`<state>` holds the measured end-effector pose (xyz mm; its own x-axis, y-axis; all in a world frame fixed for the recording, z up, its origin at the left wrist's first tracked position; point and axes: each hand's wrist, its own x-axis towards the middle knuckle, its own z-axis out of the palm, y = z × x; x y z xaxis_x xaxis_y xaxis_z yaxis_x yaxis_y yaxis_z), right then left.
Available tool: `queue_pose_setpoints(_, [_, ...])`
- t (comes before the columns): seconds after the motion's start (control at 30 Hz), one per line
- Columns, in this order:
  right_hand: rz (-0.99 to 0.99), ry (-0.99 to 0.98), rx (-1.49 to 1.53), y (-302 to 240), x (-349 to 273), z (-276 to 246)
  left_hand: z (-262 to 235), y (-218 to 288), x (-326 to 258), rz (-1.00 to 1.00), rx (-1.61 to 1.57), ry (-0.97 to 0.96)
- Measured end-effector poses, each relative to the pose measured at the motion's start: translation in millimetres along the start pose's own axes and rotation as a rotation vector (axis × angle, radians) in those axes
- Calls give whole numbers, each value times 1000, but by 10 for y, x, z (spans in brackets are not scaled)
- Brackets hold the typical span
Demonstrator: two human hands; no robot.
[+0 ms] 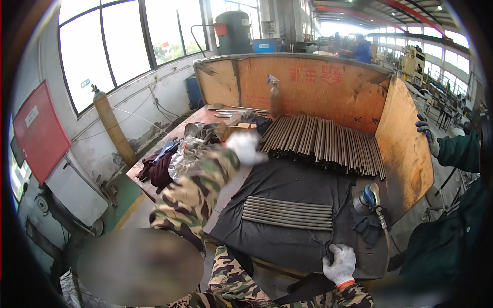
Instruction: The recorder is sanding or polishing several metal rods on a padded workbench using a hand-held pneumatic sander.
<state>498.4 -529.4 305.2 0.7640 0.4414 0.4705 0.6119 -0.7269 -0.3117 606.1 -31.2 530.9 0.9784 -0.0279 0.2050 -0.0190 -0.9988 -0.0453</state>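
My left hand, in a white glove and smeared by motion, is over the table's left part, close to the large pile of metal rods. Its fingers do not show clearly. At the near edge, my right hand rests in a white glove on the black cloth, fingers slightly bent and apart. Several metal rods lie side by side on this cloth, between my hands. Beyond the right hand, a blue air sander with a hose stands on a dark rag.
Wooden panels wall the table's far and right sides. A spray bottle stands by the far panel. Rags and clear plastic heap up at the left. A person's gloved hand holds the right panel. A gas cylinder leans leftward.
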Motion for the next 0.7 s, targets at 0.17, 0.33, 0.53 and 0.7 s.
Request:
queue_pose_setpoints(0.17, [-3,-2,-32,15,-31,-26,1280,879,-611,96,-118,-235])
queue_pose_setpoints(0.33, [53,-76,-77,-83,69,-310,1861,1439,-795,253,-393,-21])
queue_pose_setpoints(0.53, [94,-268,13,-173,203,-160,2145,1128,-938,289,-327,143])
queue_pose_setpoints(0.7, [191,-295,-49,-79,85,-315,1966,1452,-749,267,-396,-31])
